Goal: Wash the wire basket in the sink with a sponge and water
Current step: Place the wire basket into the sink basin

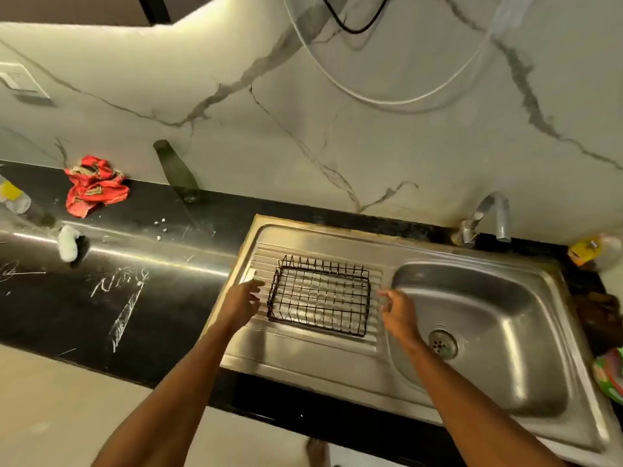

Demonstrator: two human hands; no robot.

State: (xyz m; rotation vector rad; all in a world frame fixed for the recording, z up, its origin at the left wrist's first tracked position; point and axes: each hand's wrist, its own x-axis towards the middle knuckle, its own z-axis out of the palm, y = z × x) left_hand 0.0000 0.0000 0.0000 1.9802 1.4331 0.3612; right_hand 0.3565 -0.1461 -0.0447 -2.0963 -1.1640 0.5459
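While both hands hover empty, fingers loose, the left hand [244, 298] sits at nine o'clock of the wire basket [318, 296] and the right hand [396, 306] at three. Basket's on the drainboard, nothing in it. Best take both short sides evenly, then lift into the empty sink [478, 335], under the tap [485, 214].

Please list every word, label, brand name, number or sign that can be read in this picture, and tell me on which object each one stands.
No text can be read.
Bottle with yellow label, far left on the counter: label too blurred to read.
Yellow packet right of the tap: dark print, too small and blurred.
White scratches on the black counter: marks, not writing I can read.
Wire basket and sink: no lettering visible.
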